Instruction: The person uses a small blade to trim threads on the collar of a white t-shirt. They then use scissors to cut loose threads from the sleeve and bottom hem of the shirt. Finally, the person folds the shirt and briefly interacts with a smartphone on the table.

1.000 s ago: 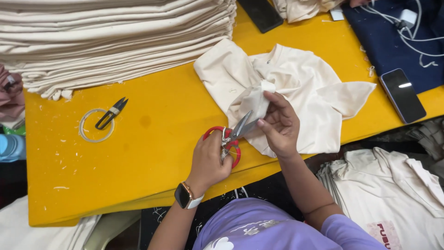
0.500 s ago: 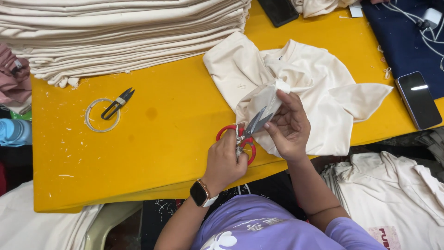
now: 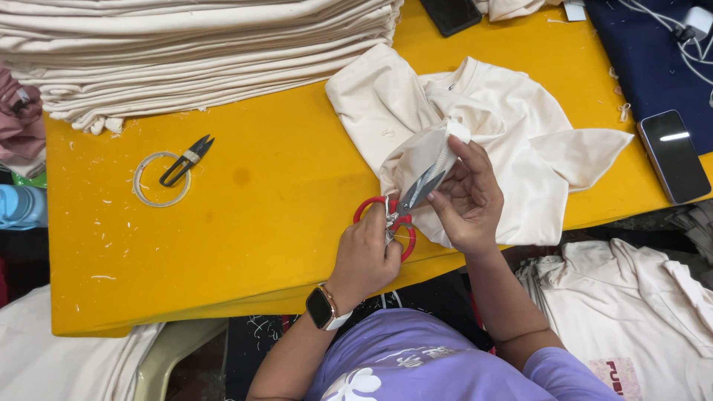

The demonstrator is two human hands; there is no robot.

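My left hand [image 3: 368,256], with a watch on its wrist, grips red-handled scissors [image 3: 401,212] at the front edge of the yellow table [image 3: 260,200]. The blades point up and right into a bunched fold of a cream shirt [image 3: 520,126]. My right hand [image 3: 468,200] pinches that fold just beside the blades and holds it up. The remainder of the shirt lies spread and crumpled on the table behind my hands.
A tall stack of folded cream fabric [image 3: 193,52] fills the back left. Black thread snips [image 3: 186,158] lie across a white ring [image 3: 160,180]. A phone [image 3: 674,154] rests at the right edge beside navy cloth [image 3: 653,52]. More cream garments [image 3: 639,297] lie lower right.
Both hands stay together on the shirt fold with the scissors at it. The fold is raised a little more, and the view has drifted slightly.
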